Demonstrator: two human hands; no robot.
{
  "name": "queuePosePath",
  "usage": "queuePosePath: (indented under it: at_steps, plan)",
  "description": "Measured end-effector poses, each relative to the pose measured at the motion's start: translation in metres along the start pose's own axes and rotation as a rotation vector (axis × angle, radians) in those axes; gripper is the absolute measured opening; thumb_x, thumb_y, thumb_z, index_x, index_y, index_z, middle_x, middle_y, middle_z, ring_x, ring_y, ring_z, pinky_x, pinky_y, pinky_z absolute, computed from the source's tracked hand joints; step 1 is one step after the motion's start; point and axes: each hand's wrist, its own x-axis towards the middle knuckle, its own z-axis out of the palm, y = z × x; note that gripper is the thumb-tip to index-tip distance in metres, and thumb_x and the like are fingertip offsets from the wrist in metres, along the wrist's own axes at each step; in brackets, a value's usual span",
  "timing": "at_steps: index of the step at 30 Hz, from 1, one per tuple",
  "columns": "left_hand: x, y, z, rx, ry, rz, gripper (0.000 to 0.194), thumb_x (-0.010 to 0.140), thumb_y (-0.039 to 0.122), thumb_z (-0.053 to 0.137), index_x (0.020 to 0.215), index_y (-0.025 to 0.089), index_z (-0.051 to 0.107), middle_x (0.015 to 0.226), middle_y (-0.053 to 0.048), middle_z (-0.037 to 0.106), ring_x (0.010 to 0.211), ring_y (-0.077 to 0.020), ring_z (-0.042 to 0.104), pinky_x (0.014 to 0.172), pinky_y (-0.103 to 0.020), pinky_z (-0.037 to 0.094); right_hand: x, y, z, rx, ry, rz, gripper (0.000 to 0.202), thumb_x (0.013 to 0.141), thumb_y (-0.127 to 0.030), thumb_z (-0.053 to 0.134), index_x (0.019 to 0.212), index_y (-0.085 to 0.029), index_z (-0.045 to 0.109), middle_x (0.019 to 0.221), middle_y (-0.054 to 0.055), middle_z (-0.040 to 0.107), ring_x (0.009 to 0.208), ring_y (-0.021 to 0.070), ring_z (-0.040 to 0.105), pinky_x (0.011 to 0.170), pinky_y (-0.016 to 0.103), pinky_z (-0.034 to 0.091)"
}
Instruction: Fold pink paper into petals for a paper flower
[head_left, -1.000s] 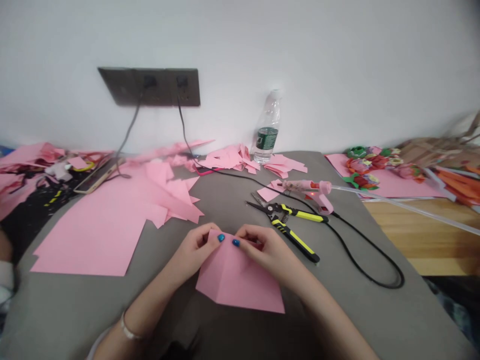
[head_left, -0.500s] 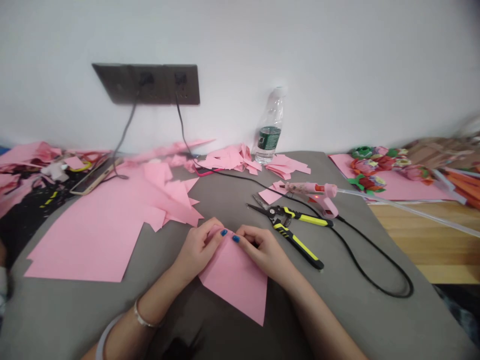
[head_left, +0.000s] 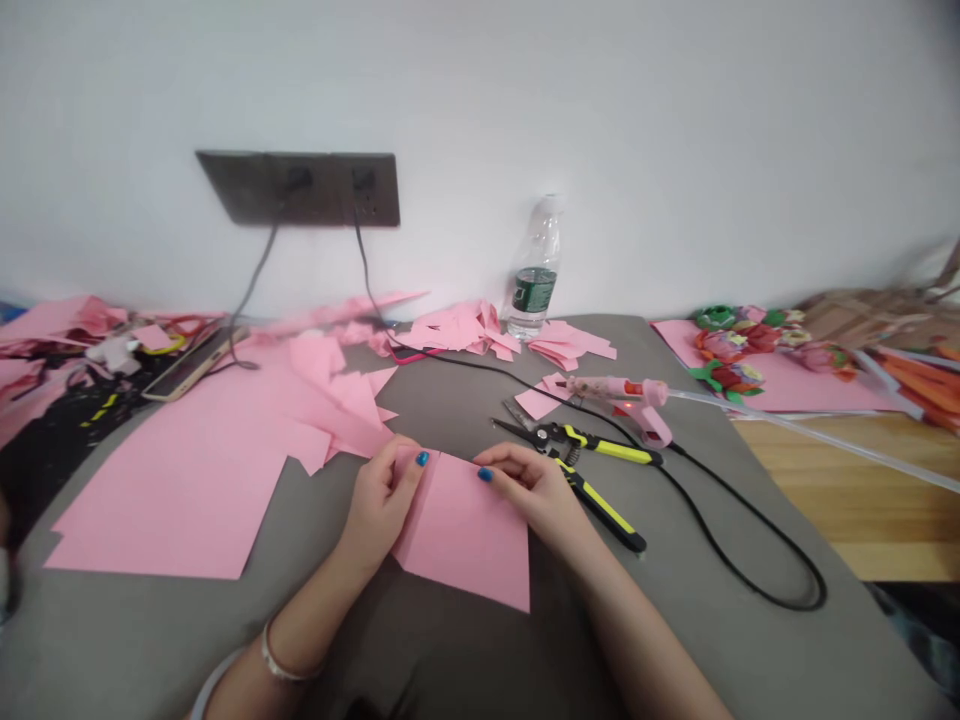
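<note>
A pink paper sheet (head_left: 472, 535) with a crease near its left side is held between both hands, low in the middle of the head view. My left hand (head_left: 386, 500) pinches its upper left edge, thumb on top. At the upper right edge my right hand (head_left: 532, 490) grips the sheet between thumb and bent fingers. Just right of my right hand lie black and yellow pliers (head_left: 600, 500), with a pink glue gun (head_left: 637, 400) behind them. Larger pink paper (head_left: 180, 490) lies to the left.
Against the wall stands a water bottle (head_left: 534, 290) among pink scraps (head_left: 457, 325). A phone (head_left: 187, 365) lies at the left. Paper flowers (head_left: 731, 350) are at the right. The glue gun's black cable (head_left: 750, 580) loops over the table's right side.
The sheet has opened out flatter and shows its crease. My left hand has moved a little left, and my right hand slightly right, so they are farther apart. The view has tilted slightly up.
</note>
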Motion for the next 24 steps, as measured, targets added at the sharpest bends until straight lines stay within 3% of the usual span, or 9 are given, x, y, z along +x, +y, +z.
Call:
queuePosePath:
  at_steps: [6, 9, 15, 24]
  plan:
    - [-0.0008, 0.0010, 0.0025, 0.000, 0.127, -0.012, 0.029, 0.098, 0.039, 0.048, 0.075, 0.022, 0.051, 0.064, 0.006, 0.046, 0.056, -0.0133, 0.045, 0.053, -0.022, 0.035, 0.0048, -0.0007, -0.0057, 0.191, 0.068, 0.121, 0.043, 0.067, -0.051, 0.085, 0.093, -0.021, 0.069, 0.071, -0.001, 0.069, 0.059, 0.0140, 0.060, 0.056, 0.024, 0.042]
    - [-0.0012, 0.0031, 0.0025, 0.006, 0.129, -0.015, 0.027, 0.098, 0.036, 0.048, 0.076, 0.022, 0.052, 0.064, 0.006, 0.050, 0.057, -0.0134, 0.047, 0.053, -0.022, 0.036, 0.0040, -0.0034, -0.0059, 0.213, 0.031, 0.158, 0.040, 0.067, -0.051, 0.086, 0.081, -0.017, 0.070, 0.068, 0.000, 0.067, 0.057, 0.0130, 0.057, 0.054, 0.023, 0.039]
    - [-0.0028, 0.0012, 0.0023, 0.030, 0.150, -0.028, 0.025, 0.099, 0.036, 0.047, 0.079, 0.022, 0.055, 0.065, 0.005, 0.053, 0.060, -0.0147, 0.051, 0.057, -0.023, 0.039, 0.0027, -0.0026, -0.0016, 0.234, 0.037, 0.137, 0.044, 0.065, -0.054, 0.087, 0.068, -0.018, 0.063, 0.059, -0.003, 0.058, 0.052, 0.0105, 0.047, 0.051, 0.022, 0.030]
    - [-0.0032, -0.0028, 0.0015, 0.019, 0.223, -0.029, 0.022, 0.098, 0.037, 0.048, 0.083, 0.022, 0.056, 0.066, 0.005, 0.050, 0.060, -0.0158, 0.048, 0.059, -0.025, 0.039, 0.0028, 0.0021, -0.0052, 0.272, 0.077, 0.130, 0.044, 0.066, -0.054, 0.087, 0.068, -0.018, 0.062, 0.059, -0.003, 0.059, 0.051, 0.0102, 0.047, 0.050, 0.022, 0.032]
